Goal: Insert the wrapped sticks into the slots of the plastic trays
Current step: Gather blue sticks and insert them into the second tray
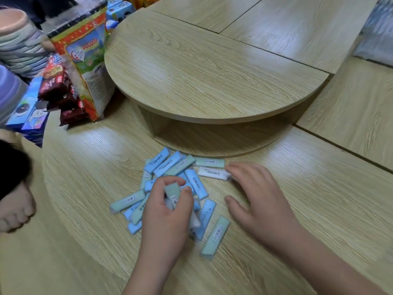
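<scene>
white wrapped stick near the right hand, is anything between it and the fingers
Nothing visible is. The white wrapped stick lies uncovered at the edge of the pile, and the right hand has its fingers at the stick's right end. No tray is in view.

The left hand (pixel 168 211) and right hand (pixel 259 199) are bare, as are both forearms down to the frame's lower edge, with short, rounded fingers (pixel 244 169).
</scene>
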`<state>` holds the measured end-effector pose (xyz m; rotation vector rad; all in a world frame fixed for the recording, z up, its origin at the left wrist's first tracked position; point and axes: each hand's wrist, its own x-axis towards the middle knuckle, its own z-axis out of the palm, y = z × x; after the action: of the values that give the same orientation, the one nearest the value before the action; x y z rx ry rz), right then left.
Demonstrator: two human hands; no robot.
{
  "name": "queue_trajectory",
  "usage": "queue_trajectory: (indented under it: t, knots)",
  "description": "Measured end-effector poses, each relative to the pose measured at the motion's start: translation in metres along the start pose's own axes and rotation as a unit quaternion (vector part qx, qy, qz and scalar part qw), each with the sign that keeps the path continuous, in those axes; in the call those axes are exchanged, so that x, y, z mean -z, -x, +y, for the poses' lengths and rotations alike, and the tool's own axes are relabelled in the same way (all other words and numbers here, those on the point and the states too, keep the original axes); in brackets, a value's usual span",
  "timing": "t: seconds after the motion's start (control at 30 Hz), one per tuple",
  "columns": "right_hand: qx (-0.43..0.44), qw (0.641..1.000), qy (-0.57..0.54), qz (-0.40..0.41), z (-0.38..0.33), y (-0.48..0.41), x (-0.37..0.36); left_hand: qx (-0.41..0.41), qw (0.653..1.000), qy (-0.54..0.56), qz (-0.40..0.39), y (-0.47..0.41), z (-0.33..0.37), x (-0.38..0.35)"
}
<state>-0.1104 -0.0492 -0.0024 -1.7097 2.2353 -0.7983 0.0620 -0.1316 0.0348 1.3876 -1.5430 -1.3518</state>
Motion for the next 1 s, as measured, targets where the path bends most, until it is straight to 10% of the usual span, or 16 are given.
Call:
queue_trajectory:
  t: [0.4, 1.0]
  knots:
    - [0.013, 0.981, 0.157, -0.112, -0.001, -0.055, -0.019, 0.081, 0.992, 0.093, -0.015, -0.008, -0.004, 0.020]
    - [0.031, 0.980, 0.196, 0.006, -0.014, -0.016, 0.002, 0.067, 0.992, 0.047, -0.100, -0.002, 0.003, -0.035]
